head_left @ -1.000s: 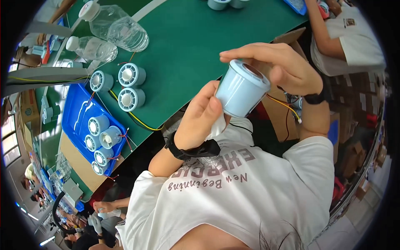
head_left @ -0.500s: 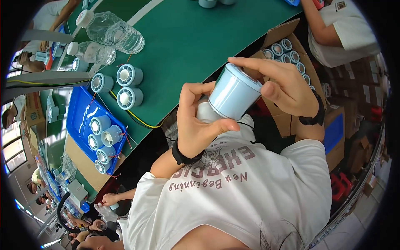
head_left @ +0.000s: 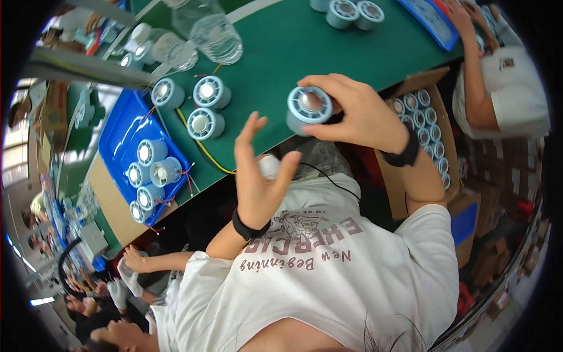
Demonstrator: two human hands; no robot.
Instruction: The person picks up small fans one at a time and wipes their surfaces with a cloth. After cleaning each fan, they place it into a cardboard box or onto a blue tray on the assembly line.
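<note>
My right hand (head_left: 358, 111) grips a light-blue cylindrical housing (head_left: 298, 120) between thumb and fingers, just above the table's near edge. Its slotted end ring, with a shiny domed centre, faces up toward me. My left hand (head_left: 255, 182) is apart from it, lower and to the left, with index finger and thumb spread. A rounded white thing (head_left: 270, 166) shows between that thumb and index finger; I cannot tell whether it touches the hand. Nearest on the table are similar housings (head_left: 206, 123), several of them standing with their slotted ends up.
A blue tray (head_left: 120, 132) holds more housings with thin wires. Plastic bottles (head_left: 217, 38) stand beyond it on the green table (head_left: 275, 53). At right, a cardboard box (head_left: 390, 182) is packed with housings. Another person (head_left: 498, 82) works at the far right, near a second blue tray (head_left: 431, 23).
My left hand has let go of the housing and spread its fingers. The right hand has carried the housing leftward and turned its slotted end up. The whole view has shifted.
</note>
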